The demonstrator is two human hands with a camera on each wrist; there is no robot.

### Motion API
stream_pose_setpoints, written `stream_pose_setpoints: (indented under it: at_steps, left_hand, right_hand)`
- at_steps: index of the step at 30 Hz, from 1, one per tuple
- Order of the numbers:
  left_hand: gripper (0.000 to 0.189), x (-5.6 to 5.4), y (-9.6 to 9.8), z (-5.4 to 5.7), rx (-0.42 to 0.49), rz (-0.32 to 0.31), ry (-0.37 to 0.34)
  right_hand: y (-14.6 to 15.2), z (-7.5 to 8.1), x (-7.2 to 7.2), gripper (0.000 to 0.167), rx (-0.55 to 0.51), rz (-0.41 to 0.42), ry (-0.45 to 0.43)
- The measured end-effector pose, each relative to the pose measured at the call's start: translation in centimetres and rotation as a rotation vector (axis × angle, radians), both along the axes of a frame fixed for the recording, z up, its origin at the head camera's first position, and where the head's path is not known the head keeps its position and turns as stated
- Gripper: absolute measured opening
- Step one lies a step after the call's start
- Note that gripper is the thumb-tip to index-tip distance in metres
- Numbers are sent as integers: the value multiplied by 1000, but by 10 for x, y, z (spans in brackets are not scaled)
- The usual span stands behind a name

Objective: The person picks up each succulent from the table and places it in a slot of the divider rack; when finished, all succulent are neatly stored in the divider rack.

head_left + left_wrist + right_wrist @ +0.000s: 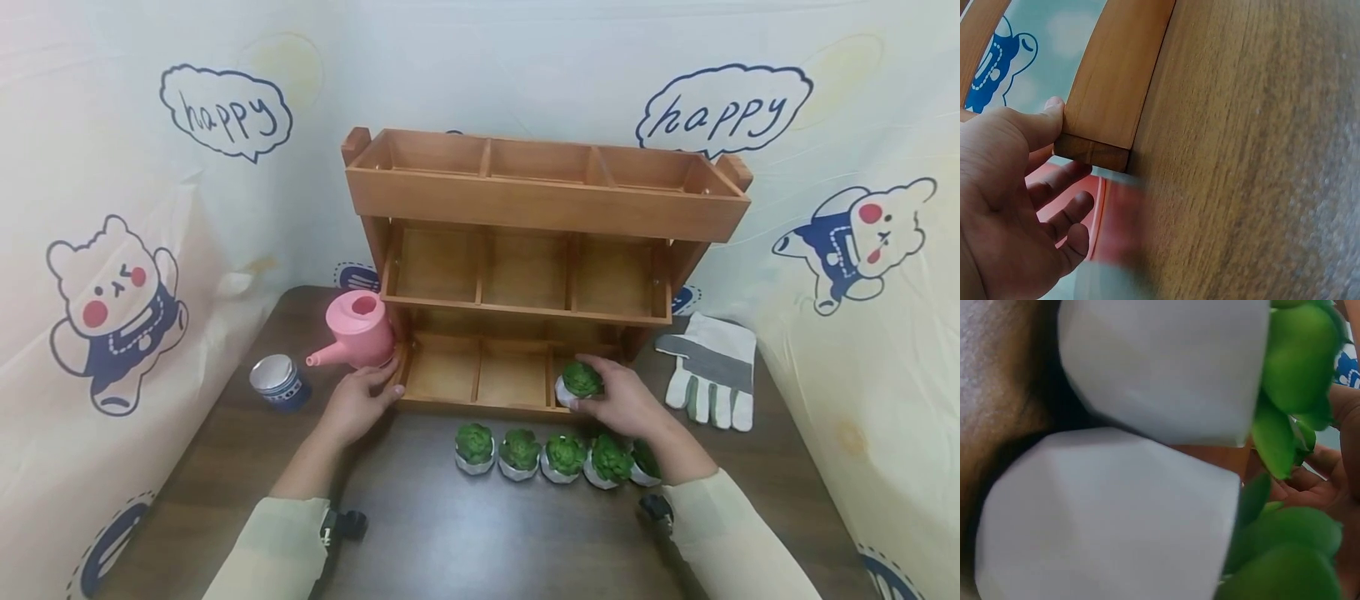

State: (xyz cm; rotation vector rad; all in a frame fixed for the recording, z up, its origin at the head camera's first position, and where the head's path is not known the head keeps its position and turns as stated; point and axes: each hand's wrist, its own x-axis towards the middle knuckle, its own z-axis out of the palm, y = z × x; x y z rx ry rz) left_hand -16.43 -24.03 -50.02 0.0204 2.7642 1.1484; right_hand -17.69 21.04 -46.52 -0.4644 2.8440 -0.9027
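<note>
A three-tier wooden plant shelf with three compartments per tier stands on the table. At the bottom tier's front left corner, my left hand holds the frame. The left wrist view shows its thumb against the wooden edge and the other fingers loosely bent beside the corner. My right hand grips a small potted succulent in a white faceted pot, at the bottom tier's right compartment. Several similar succulents line up in front of the shelf; two white pots fill the right wrist view, partly hiding that hand.
A pink watering can sits left of the shelf, close to my left hand. Farther left is a blue and white tin. White and grey work gloves lie to the right. A printed cloth hangs behind and at both sides.
</note>
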Motion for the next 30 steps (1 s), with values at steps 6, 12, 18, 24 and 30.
stream_pose_setpoints:
  at_steps: [6, 12, 18, 24, 30]
  left_hand:
    - [67, -1, -2, -2, 9, 4, -3]
    - [67, 0, -3, -4, 1, 11, -15]
    - [68, -1, -2, -5, 9, 7, -14]
    - [68, -2, -1, -8, 17, 10, -16]
    - [68, -1, 0, -5, 19, 15, -18]
  right_hand:
    - [-1, -5, -2, 74, 26, -1, -23]
    - [-1, -9, -4, 73, 59, 51, -39]
    - [4, -11, -5, 73, 52, 55, -70]
    - [13, -8, 1, 78, 18, 80, -73]
    - [19, -7, 8, 81, -16, 81, -65]
